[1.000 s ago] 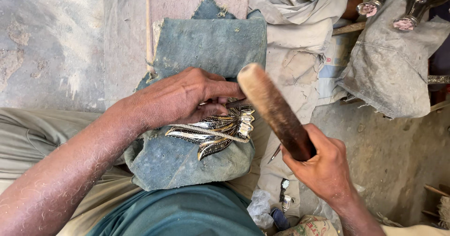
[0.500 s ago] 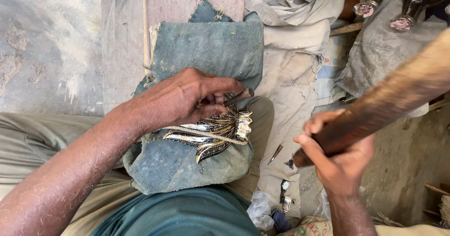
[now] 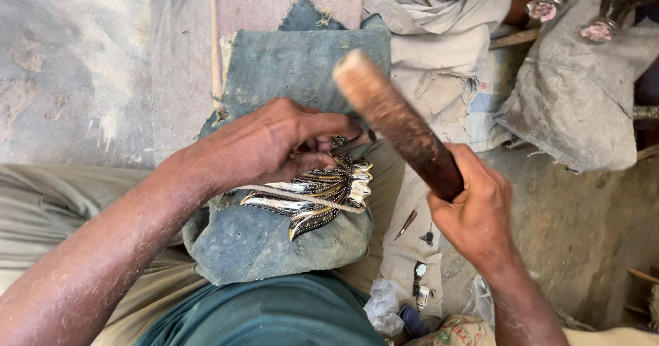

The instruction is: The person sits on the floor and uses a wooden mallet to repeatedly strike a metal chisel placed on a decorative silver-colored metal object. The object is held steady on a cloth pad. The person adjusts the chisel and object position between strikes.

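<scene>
A shiny leaf-shaped metal ornament [image 3: 312, 198] with dark engraved stripes lies on a blue-grey cloth pad [image 3: 288, 78] over my lap. My left hand [image 3: 264, 147] rests on the ornament's upper part, fingers pinched on a thin metal punch [image 3: 353, 142] set against it. My right hand [image 3: 477, 212] grips the lower end of a thick brown wooden stick [image 3: 395, 119], whose blurred pale tip hangs above the punch.
Pale cloths [image 3: 439, 51] and a grey sack [image 3: 576, 92] lie at the upper right, with metal pieces [image 3: 597, 16] at the top edge. Small tools [image 3: 412, 226] lie on cloth beside my right hand. Dusty concrete floor [image 3: 75, 64] spreads left.
The wooden stick was swung up and out to the right half a second ago and has now come back down over the punch. My left hand stays on the ornament.
</scene>
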